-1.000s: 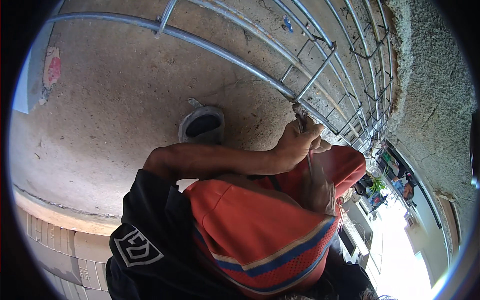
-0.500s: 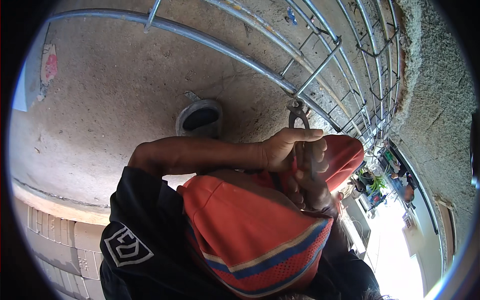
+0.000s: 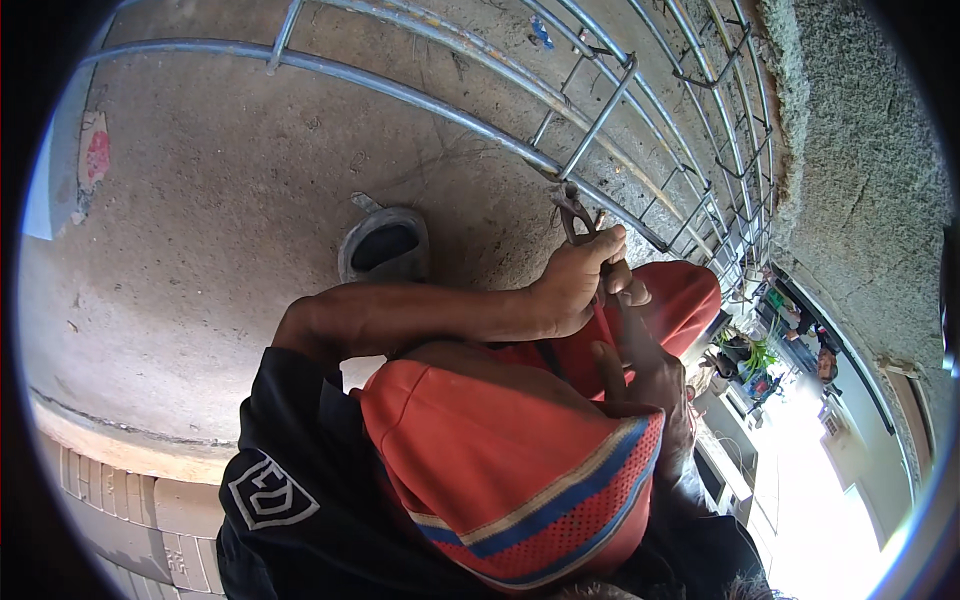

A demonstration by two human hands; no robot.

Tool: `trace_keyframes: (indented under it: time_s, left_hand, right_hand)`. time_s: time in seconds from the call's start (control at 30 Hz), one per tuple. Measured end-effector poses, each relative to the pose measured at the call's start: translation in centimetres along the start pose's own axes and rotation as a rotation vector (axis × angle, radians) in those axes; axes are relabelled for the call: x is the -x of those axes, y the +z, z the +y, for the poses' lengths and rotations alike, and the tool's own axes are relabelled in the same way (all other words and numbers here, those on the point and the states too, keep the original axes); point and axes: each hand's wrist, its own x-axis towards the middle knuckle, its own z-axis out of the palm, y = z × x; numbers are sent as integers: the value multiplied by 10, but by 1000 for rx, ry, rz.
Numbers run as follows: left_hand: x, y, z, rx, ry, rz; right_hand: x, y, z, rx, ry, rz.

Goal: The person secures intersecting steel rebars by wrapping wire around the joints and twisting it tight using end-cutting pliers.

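My left hand grips a pair of metal pincers high on the handles, their jaws just below the lower bar of a steel bar grid. My right hand, lower down and slightly blurred, is closed at the lower end of the pincers' handles, partly hidden by red shorts. I cannot tell whether the jaws touch the wire or bar.
A grey shoe is on the concrete floor. A rough cement wall rises at right, clay blocks lie lower left. A plant and assorted items stand by a bright opening.
My left hand dropped slightly along with the pincers, then rose again toward the grid. My right hand shifted a little at the handles. The whole view has shifted somewhat.
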Motion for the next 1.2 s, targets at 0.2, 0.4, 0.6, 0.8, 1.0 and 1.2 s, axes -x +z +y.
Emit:
trace_keyframes:
  time_s: [0.2,0.4,0.6,0.8,1.0,1.2]
  left_hand:
    - [-5,4,-5,-46,-14,122]
    - [-4,-1,-4,-117,-70,-64]
    - [7,8,9,-16,-42,-311]
    - [7,-2,3,96,-128,-116]
    - [-2,8,-7,-26,87,-6]
    - [-6,16,-11,28,91,124]
  right_hand:
    - [-10,29,9,369,222,71]
    - [-23,-15,19,197,122,-159]
    - [-25,-1,41,-1226,463,-471]
    - [-26,37,47,-1906,429,-567]
    - [-8,-29,-7,33,2,-202]
    - [6,11,-6,588,102,142]
